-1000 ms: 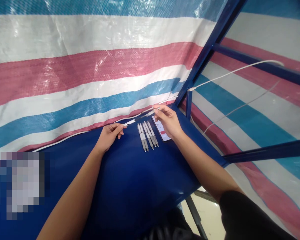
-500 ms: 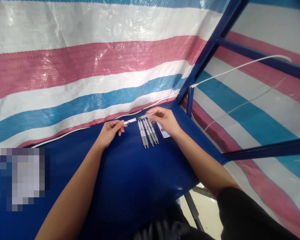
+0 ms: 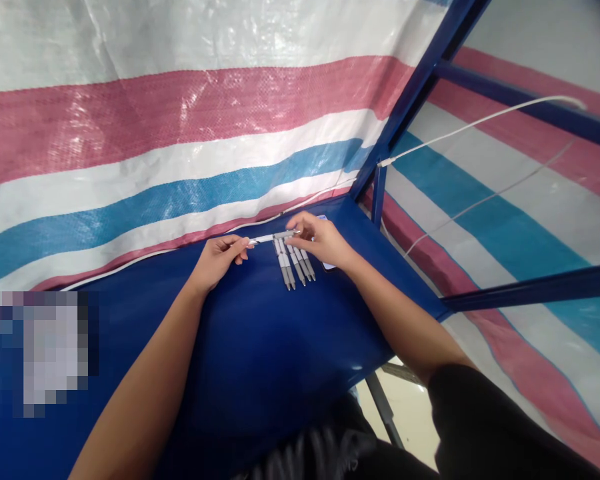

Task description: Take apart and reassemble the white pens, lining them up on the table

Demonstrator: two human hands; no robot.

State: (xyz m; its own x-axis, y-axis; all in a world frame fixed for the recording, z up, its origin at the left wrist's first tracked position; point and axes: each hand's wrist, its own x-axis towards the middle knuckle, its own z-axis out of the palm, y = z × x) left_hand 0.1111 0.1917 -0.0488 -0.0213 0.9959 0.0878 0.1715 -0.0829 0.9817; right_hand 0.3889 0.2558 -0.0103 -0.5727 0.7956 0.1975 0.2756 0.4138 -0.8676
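Observation:
My left hand (image 3: 219, 259) pinches one end of a white and grey pen (image 3: 273, 237) while my right hand (image 3: 318, 239) pinches the other end, so the pen lies crosswise between them just above the blue table (image 3: 260, 360). Below the held pen, several matching pens (image 3: 294, 263) lie side by side in a row on the table. A phone (image 3: 328, 265) sits under my right hand, mostly hidden by it.
A striped red, white and blue tarp (image 3: 180, 133) hangs behind the table. A blue metal frame (image 3: 415, 93) stands at the right with a white cable (image 3: 480, 123) strung along it. A blurred patch (image 3: 50, 353) covers the table's near left.
My hands have come closer together, joining the two pen halves into one piece. My right hand moved left over the phone, covering most of it.

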